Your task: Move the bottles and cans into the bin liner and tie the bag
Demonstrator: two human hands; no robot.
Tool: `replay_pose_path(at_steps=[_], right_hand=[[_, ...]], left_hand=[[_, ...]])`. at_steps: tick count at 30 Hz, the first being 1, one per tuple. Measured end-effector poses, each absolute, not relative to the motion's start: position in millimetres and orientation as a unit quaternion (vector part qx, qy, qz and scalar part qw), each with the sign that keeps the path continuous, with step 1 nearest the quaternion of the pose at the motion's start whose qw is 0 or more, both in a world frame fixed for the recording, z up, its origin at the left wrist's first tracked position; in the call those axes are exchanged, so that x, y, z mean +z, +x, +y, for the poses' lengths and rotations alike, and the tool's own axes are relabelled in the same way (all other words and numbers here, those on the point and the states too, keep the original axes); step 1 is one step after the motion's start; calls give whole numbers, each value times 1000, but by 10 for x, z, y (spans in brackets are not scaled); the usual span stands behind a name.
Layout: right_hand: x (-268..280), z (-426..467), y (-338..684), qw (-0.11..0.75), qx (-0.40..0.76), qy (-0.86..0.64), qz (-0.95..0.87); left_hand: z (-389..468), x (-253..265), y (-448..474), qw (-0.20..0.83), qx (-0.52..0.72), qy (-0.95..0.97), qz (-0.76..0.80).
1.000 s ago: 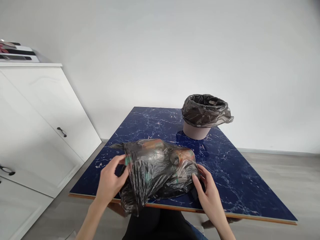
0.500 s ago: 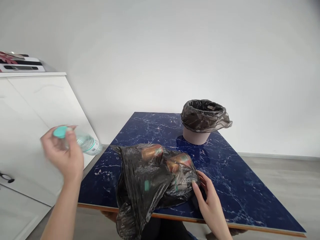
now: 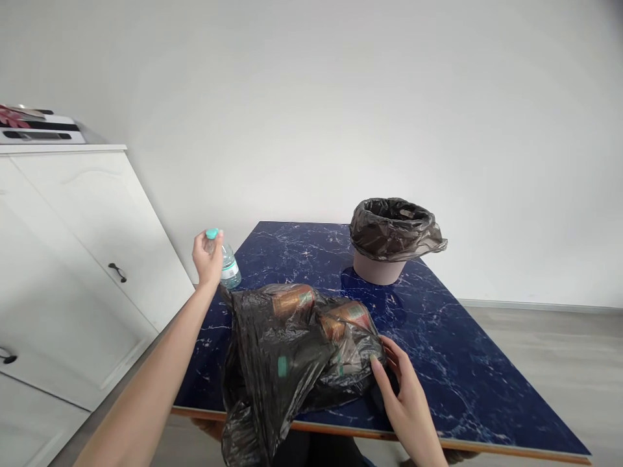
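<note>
At the far left stands a white panelled cabinet (image 3: 78,214) with dark curved handles, bearing a white-and-black box-like object (image 3: 43,135) on its top. To its right, the person's left forearm slants up from the lower edge of the view, reaching far forward with the elbow nearly straight. The left hand (image 3: 208,256) grips a clear plastic bottle with a white label (image 3: 230,269) near its neck, thumb on the right side and fingers curled round behind, just below the turquoise cap (image 3: 211,233). The bottle leans, cap up and to the left, its base at the left edge of the dark blue marble-patterned table (image 3: 452,363); whether the base touches the surface cannot be told.

Nearer and to the right, a crumpled, see-through black plastic bag (image 3: 263,334) lies on the table, part of it drooping over the near edge. Two orange cylindrical containers (image 3: 294,301) and a green patch show through the film. At the bag's right end, the right hand (image 3: 406,405) lightly grasps the plastic, thumb on top, the other fingers bent around the far side, forearm angled in from the lower right. Behind it, towards the far right corner, stands a round pinkish-grey bin (image 3: 378,270), a black plastic liner (image 3: 394,239) folded over its rim.
</note>
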State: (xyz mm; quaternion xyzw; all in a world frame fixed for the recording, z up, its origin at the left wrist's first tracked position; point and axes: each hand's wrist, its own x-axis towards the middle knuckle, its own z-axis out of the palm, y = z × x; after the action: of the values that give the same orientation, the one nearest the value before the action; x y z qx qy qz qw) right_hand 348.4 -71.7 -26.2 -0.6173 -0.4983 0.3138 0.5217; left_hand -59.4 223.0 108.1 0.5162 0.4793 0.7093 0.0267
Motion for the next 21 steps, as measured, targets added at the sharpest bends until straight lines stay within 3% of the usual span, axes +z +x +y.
replay_pose_path(at_steps=[10,17,19,21], right_hand=[[-229,-741,3494,513,326,-626,-489],[-204,-748,3488,527,320,-619,-486],[-205,-748,3485,532,320,-618,-482],[-207,-748,3485,535,321,-613,-485]], left_hand=[[2086,1155,-557,53,649,549,524],[747,1281,-546,-46,649,519,554],[261,1264,-538,17,569,584,579],[-118,1221,-508,137,358,710,590]])
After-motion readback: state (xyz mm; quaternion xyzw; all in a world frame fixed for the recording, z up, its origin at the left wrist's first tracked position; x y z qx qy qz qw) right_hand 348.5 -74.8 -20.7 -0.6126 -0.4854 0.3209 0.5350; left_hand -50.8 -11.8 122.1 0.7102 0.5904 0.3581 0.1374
